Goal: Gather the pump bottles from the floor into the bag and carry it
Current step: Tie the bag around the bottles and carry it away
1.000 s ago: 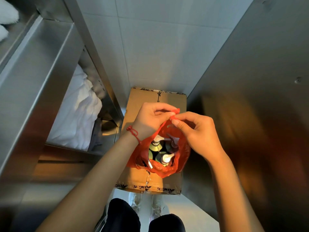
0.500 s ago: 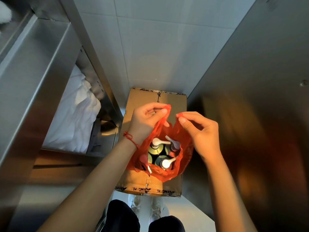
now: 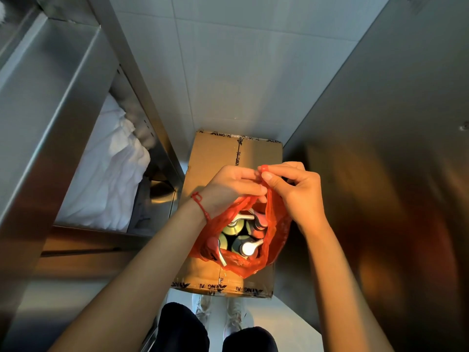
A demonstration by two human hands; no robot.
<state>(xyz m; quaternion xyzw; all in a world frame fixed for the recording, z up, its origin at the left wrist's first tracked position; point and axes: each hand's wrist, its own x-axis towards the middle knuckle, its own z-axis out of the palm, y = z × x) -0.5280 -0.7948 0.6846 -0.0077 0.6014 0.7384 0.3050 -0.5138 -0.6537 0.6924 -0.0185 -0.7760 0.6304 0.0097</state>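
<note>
A red plastic bag (image 3: pixel 275 237) stands on a cardboard box (image 3: pixel 215 156) in the centre of the view. Several pump bottles (image 3: pixel 247 247) with white pump heads stand upright inside it, seen from above. My left hand (image 3: pixel 228 189) and my right hand (image 3: pixel 297 189) meet above the bag's mouth. Each pinches one of the bag's red handles, and the two handles are pulled together between my fingertips. Bag walls hide the lower parts of the bottles.
A steel shelf unit (image 3: pixel 50 102) rises on the left, with white cloth (image 3: pixel 109 174) on a lower shelf. A steel panel (image 3: pixel 380 148) closes the right side. White wall tiles (image 3: pixel 241 72) lie beyond the box. My legs and shoes (image 3: pixel 228 313) are below.
My hands had spread the bag's mouth apart half a second ago. They have now come back together above it, drawing the handles up and narrowing the opening.
</note>
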